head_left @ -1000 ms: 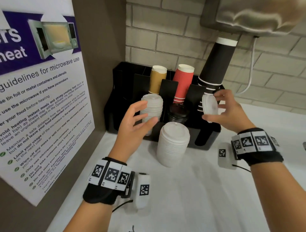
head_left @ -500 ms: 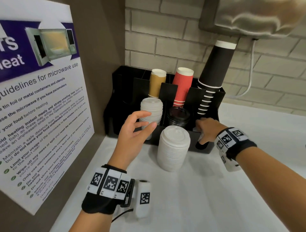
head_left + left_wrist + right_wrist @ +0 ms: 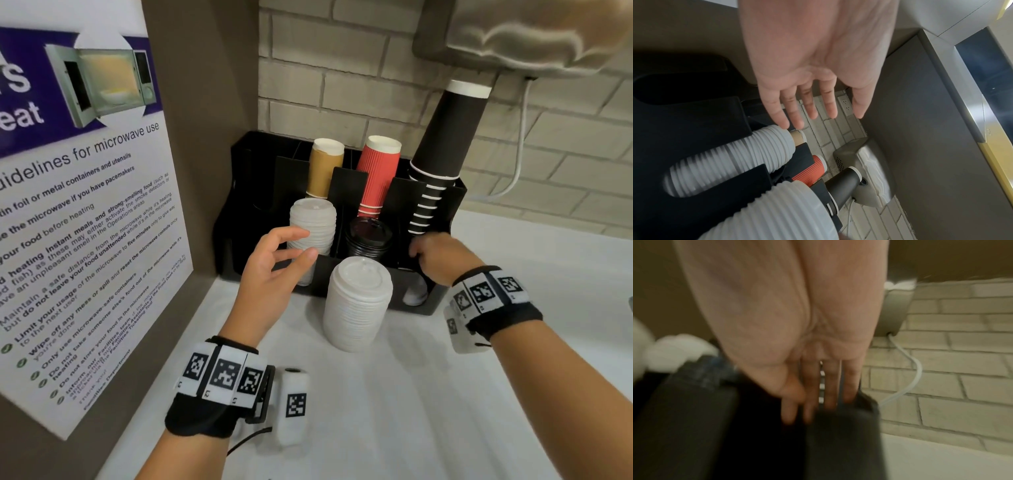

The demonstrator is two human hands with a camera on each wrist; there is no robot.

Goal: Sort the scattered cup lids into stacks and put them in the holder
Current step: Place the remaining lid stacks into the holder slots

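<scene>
The head view alone takes in the whole white desk (image 3: 394, 411), with a tall stack of white cup lids (image 3: 358, 305) standing free just in front of the black holder (image 3: 442, 301), the landmark here. The left hand (image 3: 274, 270) hovers before the holder's front left compartment, its grip wide and empty, fingers spread and relaxed; the left wrist view confirms this, showing the left hand (image 3: 813, 68) with straight fingers (image 3: 777, 113) just short of the ribbed white lid stack (image 3: 748, 155) seated in that compartment. The right hand (image 3: 435, 260) reaches into the holder's front right compartment; the blurred right wrist view shows its fingers (image 3: 830, 386) pointing down behind the dark front wall, straight rather than curled, with nothing seen in the grip. Through that compartment's front slot a white lid (image 3: 416, 294) lies low inside. Black lids (image 3: 368, 236) fill the middle front compartment. Behind, the holder carries tan cups (image 3: 325, 168), red ribbed cups (image 3: 376, 174) and tall black cups (image 3: 442, 144). A second ago the right hand held a single white lid up beside the black cups; it has since come down into the compartment.
</scene>
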